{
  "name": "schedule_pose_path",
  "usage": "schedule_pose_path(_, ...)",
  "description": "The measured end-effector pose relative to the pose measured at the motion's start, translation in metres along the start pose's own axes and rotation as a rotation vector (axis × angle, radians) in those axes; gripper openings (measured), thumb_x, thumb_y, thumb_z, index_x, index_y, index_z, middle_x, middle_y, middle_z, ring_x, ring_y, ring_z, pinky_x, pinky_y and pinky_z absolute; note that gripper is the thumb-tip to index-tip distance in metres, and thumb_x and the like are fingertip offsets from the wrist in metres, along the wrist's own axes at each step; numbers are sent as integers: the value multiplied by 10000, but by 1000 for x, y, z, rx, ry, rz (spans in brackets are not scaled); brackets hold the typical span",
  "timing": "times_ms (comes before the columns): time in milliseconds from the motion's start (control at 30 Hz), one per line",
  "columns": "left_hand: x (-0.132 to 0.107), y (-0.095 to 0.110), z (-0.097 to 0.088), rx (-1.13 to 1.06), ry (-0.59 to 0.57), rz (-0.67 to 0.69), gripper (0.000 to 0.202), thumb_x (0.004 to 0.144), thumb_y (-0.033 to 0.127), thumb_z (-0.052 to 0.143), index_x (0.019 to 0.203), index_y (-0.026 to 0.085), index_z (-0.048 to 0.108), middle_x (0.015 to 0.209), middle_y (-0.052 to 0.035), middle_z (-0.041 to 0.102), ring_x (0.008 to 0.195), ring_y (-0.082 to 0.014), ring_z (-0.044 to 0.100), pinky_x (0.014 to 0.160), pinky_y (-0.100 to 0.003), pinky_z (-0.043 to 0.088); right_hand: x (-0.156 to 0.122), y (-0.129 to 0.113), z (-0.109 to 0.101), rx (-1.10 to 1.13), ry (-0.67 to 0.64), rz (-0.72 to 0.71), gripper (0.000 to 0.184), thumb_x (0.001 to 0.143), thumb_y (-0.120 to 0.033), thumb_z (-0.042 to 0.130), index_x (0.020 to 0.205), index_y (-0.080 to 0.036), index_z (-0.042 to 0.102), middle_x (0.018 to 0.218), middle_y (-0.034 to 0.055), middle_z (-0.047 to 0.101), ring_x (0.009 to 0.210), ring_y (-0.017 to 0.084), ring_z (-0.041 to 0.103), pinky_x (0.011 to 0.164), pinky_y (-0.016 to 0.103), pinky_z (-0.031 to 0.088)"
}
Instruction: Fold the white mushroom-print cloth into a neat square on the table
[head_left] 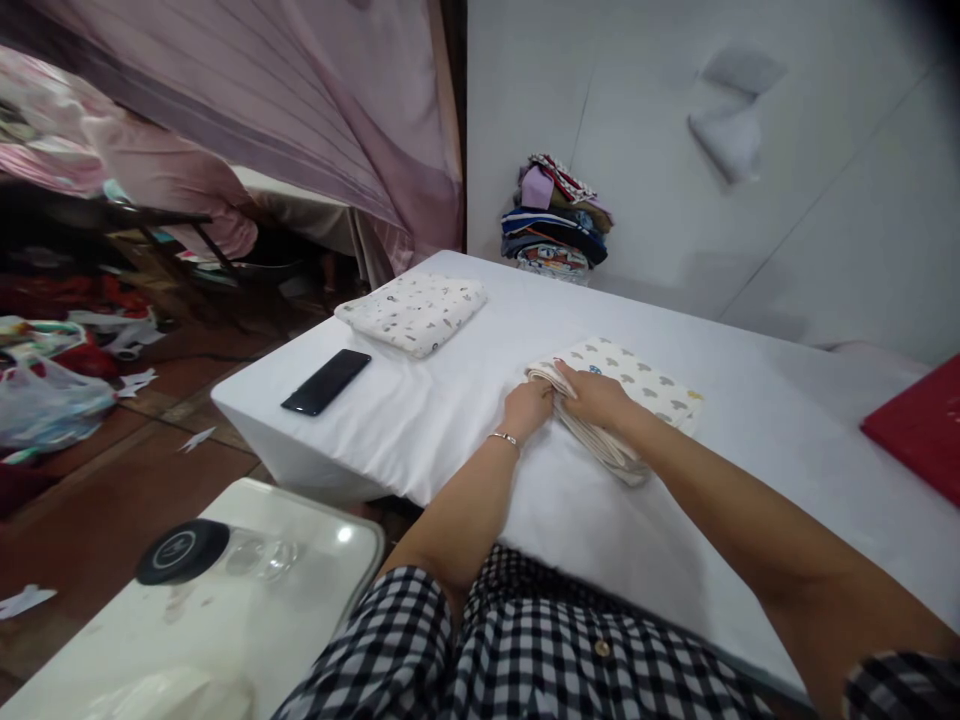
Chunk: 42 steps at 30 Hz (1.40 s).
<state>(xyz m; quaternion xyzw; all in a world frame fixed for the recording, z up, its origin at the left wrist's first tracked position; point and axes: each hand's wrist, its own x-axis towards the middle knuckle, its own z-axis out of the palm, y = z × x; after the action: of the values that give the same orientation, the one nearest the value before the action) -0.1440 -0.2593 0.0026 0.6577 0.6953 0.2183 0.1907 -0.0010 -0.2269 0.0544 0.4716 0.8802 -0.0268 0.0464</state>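
Note:
A cream cloth [626, 365] with grey and small coloured prints lies folded in layers on the white-covered table [450, 410]. My left hand [529, 405], with a bracelet at the wrist, is closed at the cloth's near left corner. My right hand [596, 395] grips the same corner from above, its thumb over the folded edge. The two hands nearly meet there, and some fingertips are hidden in the folds. Farther left lies a second folded printed cloth [416, 310], apart from both hands.
A black phone [327, 382] lies near the table's left edge. Stacked folded clothes [556, 220] stand beyond the far edge; a red item [922, 425] is at right. A smaller white table [247, 610] holds a dark round lid [184, 550]. A person in pink [169, 175] sits behind the curtain [337, 110].

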Motion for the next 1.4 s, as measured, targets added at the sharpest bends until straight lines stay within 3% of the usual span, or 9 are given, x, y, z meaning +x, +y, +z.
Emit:
schedule_pose_path(100, 0, 1, -2, 16, -17, 14, 299, 863, 252, 435, 1018, 294, 688, 970, -32, 698, 891, -201, 625, 707, -265, 439, -1, -3, 0, -12, -2, 18, 735, 799, -331, 480, 1467, -246, 186, 1183, 124, 594, 975, 275, 576, 673, 302, 392)
schedule_pose_path(300, 1, -2, -4, 2, -31, 8, 294, 851, 247, 467, 1043, 305, 682, 990, -24, 696, 907, -197, 623, 758, -275, 447, -3, -5, 0, -39, -12, 10, 725, 773, -182, 441, 1457, -261, 215, 1168, 123, 592, 961, 266, 573, 667, 299, 380)
schedule_pose_path(500, 1, -6, -6, 2, -87, 76, 352, 825, 215, 485, 1109, 336, 655, 1035, -8, 688, 929, -197, 616, 776, -278, 451, -3, -6, 2, -34, -31, 20, 732, 775, -204, 466, 1452, -287, 202, 1161, 122, 583, 918, 258, 573, 621, 285, 362)
schedule_pose_path(900, 1, -6, -8, 29, -118, 100, 315, 836, 214, 470, 1109, 268, 618, 1070, -29, 671, 956, -186, 610, 791, -265, 440, -2, -10, 7, -53, -23, 36, 711, 802, -182, 451, 1455, -302, 200, 1145, 129, 564, 909, 264, 564, 610, 288, 346)
schedule_pose_path(1133, 0, -6, -14, 30, -86, 131, 303, 813, 209, 483, 1061, 275, 644, 1006, -7, 687, 912, -177, 618, 772, -259, 445, -2, -2, 5, 34, -32, 43, 770, 806, -154, 458, 1475, -315, 111, 1126, 113, 590, 893, 241, 573, 623, 272, 348)
schedule_pose_path(1267, 0, -5, -16, -51, -81, 63, 278, 785, 222, 510, 989, 286, 687, 962, 12, 697, 869, -161, 619, 723, -233, 445, -4, -4, 7, 33, -20, 18, 776, 765, -147, 469, 1468, -298, 175, 1168, 118, 584, 982, 274, 555, 655, 288, 390)
schedule_pose_path(1400, 2, -4, -13, -136, -72, 11, 247, 831, 314, 483, 859, 245, 719, 856, -12, 705, 800, -168, 624, 671, -236, 441, -10, 3, 6, 158, -5, -32, 764, 738, -193, 523, 1454, -268, 264, 1283, 113, 545, 1077, 295, 534, 784, 351, 439)
